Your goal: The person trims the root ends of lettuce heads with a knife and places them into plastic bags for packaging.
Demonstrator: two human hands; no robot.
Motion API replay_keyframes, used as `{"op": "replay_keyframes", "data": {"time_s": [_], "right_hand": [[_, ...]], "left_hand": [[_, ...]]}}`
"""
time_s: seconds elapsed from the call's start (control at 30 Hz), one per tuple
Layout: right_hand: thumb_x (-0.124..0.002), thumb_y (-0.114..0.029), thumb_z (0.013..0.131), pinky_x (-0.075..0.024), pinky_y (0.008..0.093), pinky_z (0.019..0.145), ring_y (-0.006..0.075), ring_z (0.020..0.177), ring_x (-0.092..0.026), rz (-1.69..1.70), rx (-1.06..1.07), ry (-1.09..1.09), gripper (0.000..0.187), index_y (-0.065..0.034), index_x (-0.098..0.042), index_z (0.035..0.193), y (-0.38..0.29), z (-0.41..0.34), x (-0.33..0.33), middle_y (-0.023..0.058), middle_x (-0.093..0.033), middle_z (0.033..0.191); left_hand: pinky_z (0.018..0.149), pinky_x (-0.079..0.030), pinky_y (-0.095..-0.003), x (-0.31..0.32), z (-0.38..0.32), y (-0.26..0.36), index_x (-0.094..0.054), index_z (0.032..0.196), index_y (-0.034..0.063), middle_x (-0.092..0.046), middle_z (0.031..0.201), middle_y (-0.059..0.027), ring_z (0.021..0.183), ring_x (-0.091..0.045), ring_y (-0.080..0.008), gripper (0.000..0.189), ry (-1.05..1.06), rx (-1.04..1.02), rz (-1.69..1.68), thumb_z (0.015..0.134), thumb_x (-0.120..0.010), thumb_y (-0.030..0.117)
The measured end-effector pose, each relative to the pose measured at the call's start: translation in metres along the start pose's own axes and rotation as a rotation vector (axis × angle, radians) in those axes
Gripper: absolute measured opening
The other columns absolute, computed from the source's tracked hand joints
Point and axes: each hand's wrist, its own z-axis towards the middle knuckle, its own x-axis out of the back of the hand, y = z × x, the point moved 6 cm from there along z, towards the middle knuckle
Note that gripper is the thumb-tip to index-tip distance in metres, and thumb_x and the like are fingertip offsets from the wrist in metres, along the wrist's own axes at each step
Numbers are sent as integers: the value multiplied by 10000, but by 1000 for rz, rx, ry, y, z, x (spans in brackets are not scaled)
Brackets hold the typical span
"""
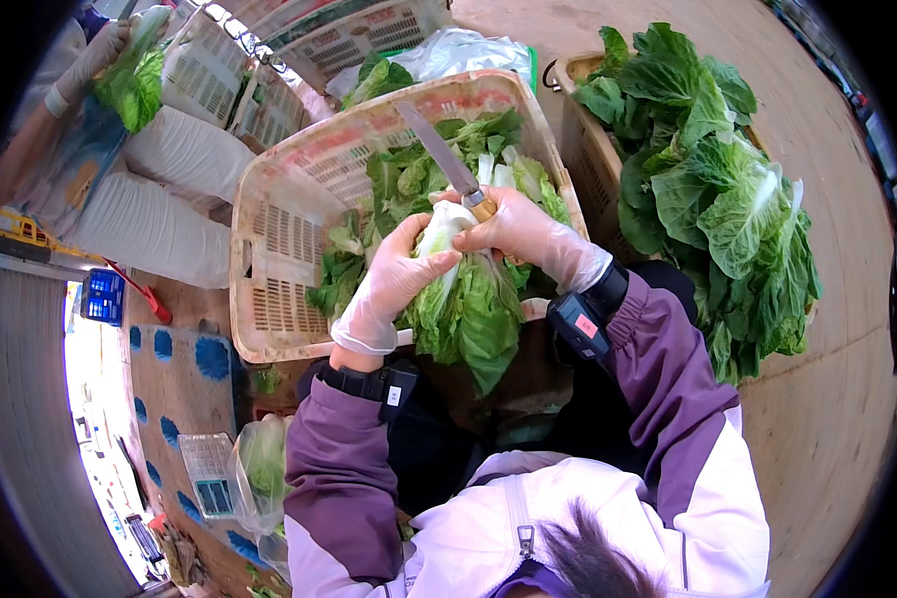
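Both my hands wear thin clear gloves and meet over the near side of a large plastic crate [276,224]. My left hand [400,276] grips the white stem end of a leafy green cabbage [467,306], whose leaves hang towards me over the rim. My right hand [512,228] holds a knife [437,149] by its wooden handle, blade pointing up and away to the left, while its thumb presses on the same cabbage's stem end. Loose green leaves [404,179] and white stem pieces lie in the crate beneath.
To the right stands another crate [587,157] heaped with leafy cabbages [717,179]. A co-worker's gloved hand [97,60] holds greens at the upper left. Crates [366,37] and plastic film [463,56] lie beyond. Bagged cabbage [263,456] lies at lower left, beside a clear plastic tray [205,456].
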Motion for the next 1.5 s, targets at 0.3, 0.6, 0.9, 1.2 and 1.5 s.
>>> {"op": "replay_keyframes", "data": {"time_s": [0.3, 0.6, 0.9, 1.2, 1.5], "right_hand": [[-679, -110, 680, -470, 279, 653, 103, 725, -560, -403, 314, -111, 378, -61, -608, 1049, -28, 0, -8, 32, -626, 808], [-689, -123, 673, -468, 285, 682, 127, 722, -580, -554, 107, -96, 300, -35, -639, 956, -39, -5, -28, 68, -651, 779], [-648, -86, 716, -436, 235, 592, 61, 642, -497, -559, 122, -268, 169, -36, -642, 877, -74, -35, -24, -8, -579, 686], [-765, -246, 695, -489, 277, 652, 157, 741, -613, -766, 428, 550, 738, -73, -417, 1321, -85, 18, 55, 93, -648, 877], [-747, -262, 716, -464, 268, 731, 121, 786, -573, -311, 143, 222, 494, 0, -583, 1101, -48, 1, -22, 68, -654, 872]], "left_hand": [[830, -441, -291, 12, -13, 7, -552, 1104, -27, -598, 1038, -78, 929, -543, -132, 417, -127, 77, 195, 816, -627, 265], [867, -391, -278, 12, -19, 10, -493, 1171, -46, -561, 1084, -61, 969, -492, -120, 498, -462, 61, 190, 830, -614, 297], [578, -513, -268, -25, -58, -7, -536, 1014, -41, -622, 836, -127, 678, -622, -150, 424, -543, 410, -763, 679, -647, 194], [732, -506, -320, 37, -22, 9, -510, 1092, -5, -617, 947, -142, 824, -616, -218, 443, 46, -25, -670, 804, -604, 318], [916, -375, -243, 11, -10, 10, -389, 1290, -19, -519, 1144, -28, 1061, -469, -110, 576, 129, -149, -234, 794, -659, 93]]}}
